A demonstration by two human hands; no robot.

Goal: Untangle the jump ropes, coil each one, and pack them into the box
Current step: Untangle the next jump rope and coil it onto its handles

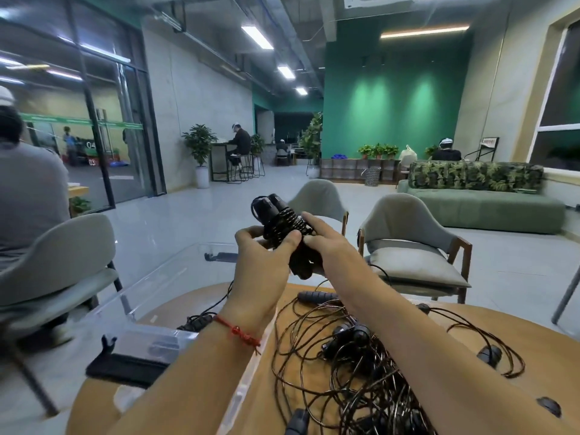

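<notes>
Winding done on that one, is it?

"Looks so. One coiled jump rope (284,227) is wrapped tight round its own black handles, a neat bundle held in the air above the far edge of the round wooden table (470,324)."

"And the rest?"

"By my judgement, most is left. A big tangle of ropes (361,356) lies on the table, thin dark cords looped over one another with several handles among them. The clear box (150,296) sits at the table's left edge. I cannot tell whether anything is packed in it."

"How are the hands?"

"Both arms reach forward over the table. The left hand (263,255) wraps fingers and thumb round the bundle's middle. The right hand (326,246) grips its lower end, index finger laid straight along the coils."
</notes>
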